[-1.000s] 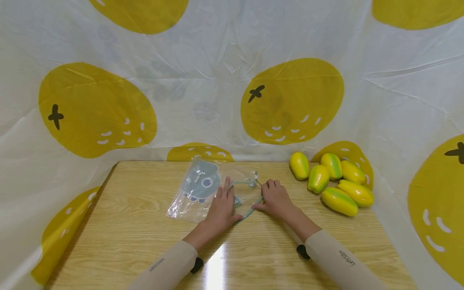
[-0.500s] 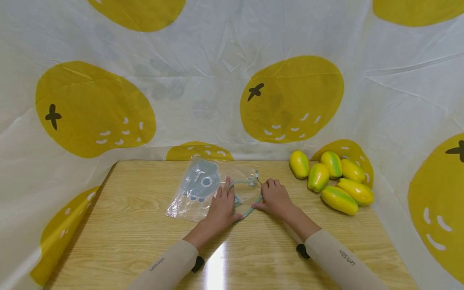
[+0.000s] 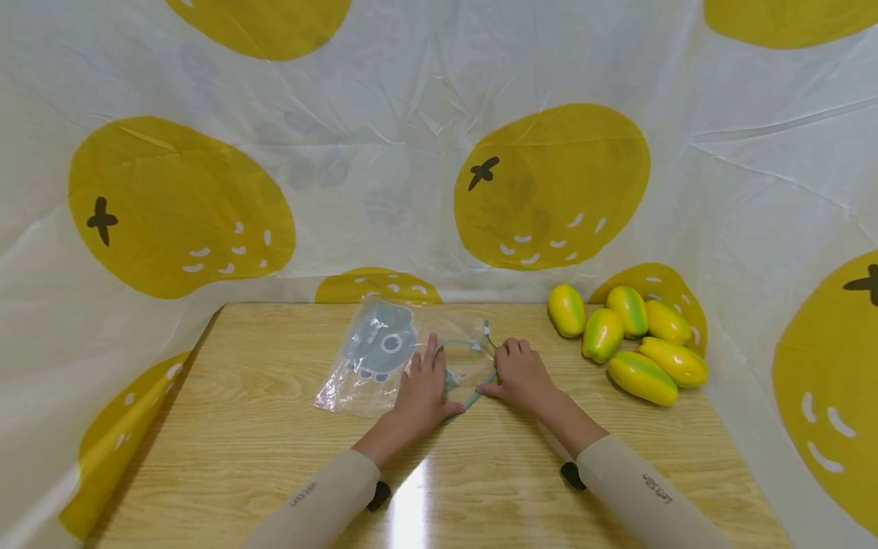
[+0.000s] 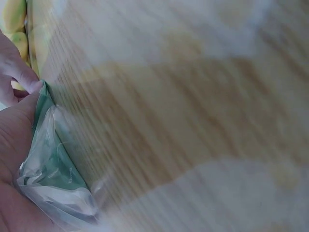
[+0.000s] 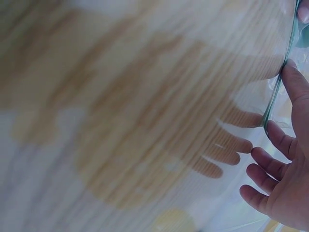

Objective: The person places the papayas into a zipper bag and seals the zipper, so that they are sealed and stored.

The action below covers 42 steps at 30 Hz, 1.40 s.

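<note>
A clear plastic drawstring bag (image 3: 346, 389) lies flat on the wooden table, printed with a blue-grey cartoon animal. Its grey-green edged mouth forms a loop facing right. My left hand (image 3: 421, 389) rests on the bag at the mouth, fingers extended toward the far rim and thumb at the near rim. At the right end of the loop, my right hand (image 3: 524, 374) holds the rim with curled fingers and thumb. In the right wrist view, the right thumb (image 5: 294, 82) and forefinger touch the green rim (image 5: 276, 96). Green trim (image 4: 60, 169) shows through creased plastic beside the left palm.
Several yellow-green mango-like fruits (image 3: 642, 379) lie in a group at the table's back right. A thin cord with a small white tab (image 3: 486, 329) stands out from the bag's far corner. White cloth with yellow fruit prints (image 3: 384, 206) hangs around the table (image 3: 274, 427).
My left hand and forearm have shifted slightly right, the thumb moving along the near rim. The right hand stays at the bag's right end, and the fruits have not moved.
</note>
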Tool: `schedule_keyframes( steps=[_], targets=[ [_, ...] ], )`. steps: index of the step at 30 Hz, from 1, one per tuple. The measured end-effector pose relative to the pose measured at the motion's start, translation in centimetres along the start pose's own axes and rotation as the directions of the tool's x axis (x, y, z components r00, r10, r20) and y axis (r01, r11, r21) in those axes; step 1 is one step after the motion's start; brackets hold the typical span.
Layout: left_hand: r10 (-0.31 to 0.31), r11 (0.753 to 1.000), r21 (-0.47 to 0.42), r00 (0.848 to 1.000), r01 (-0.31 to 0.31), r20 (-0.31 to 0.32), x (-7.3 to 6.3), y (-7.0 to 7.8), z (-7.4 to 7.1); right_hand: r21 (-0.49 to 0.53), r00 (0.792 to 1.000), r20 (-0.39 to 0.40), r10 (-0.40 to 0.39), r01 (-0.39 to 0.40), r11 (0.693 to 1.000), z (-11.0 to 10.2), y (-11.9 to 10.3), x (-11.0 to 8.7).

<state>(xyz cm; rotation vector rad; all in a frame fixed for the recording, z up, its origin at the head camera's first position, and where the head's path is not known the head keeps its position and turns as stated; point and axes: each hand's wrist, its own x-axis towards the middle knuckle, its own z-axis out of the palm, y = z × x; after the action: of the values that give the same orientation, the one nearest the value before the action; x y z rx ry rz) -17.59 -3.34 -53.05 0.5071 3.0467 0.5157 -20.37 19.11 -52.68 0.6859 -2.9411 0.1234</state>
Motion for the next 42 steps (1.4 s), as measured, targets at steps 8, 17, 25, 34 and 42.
schedule_keyframes(
  steps=[8,17,25,34,42],
  targets=[
    [0.001,1.0,-0.02,1.0,-0.001,0.002,0.0,-0.2,0.3,0.013,1.0,-0.013,-0.005,0.006,1.0,-0.2,-0.2,-0.2],
    [-0.006,1.0,-0.009,1.0,0.006,0.007,0.1,-0.1,0.3,0.004,1.0,-0.012,0.006,-0.006,1.0,-0.2,-0.3,-0.2],
    [-0.022,1.0,0.011,1.0,0.022,0.014,0.1,0.2,0.1,-0.003,1.0,-0.021,-0.008,0.008,1.0,-0.1,-0.4,-0.2],
    [-0.003,1.0,0.028,1.0,0.003,-0.006,-0.1,0.2,0.0,0.07,1.0,0.0,0.006,-0.006,0.998,-1.1,0.2,-0.2],
    [0.012,0.999,0.036,1.0,-0.012,-0.011,0.1,0.0,0.2,0.17,0.997,-0.081,-0.002,0.015,0.985,-3.0,2.2,-0.7]
  ],
)
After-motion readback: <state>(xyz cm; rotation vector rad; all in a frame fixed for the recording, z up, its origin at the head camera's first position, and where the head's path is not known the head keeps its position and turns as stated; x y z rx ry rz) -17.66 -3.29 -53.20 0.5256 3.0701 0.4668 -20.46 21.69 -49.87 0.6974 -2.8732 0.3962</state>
